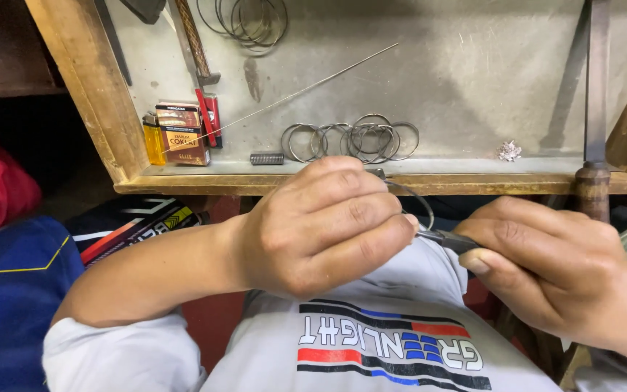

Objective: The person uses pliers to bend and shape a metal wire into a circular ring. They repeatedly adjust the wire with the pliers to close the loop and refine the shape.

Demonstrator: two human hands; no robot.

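The left hand [324,225] is curled closed pinching a thin wire ring [416,203] at centre frame, the right hand [553,272] at three o'clock clamps small pliers [448,239] onto it, and too hard a squeeze might kink the wire or let it slip free

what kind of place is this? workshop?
Likely a small wire or jewellery workbench: a wood-framed tray holds loose wire rings, and the left hand and right hand work a wire loop with pliers.
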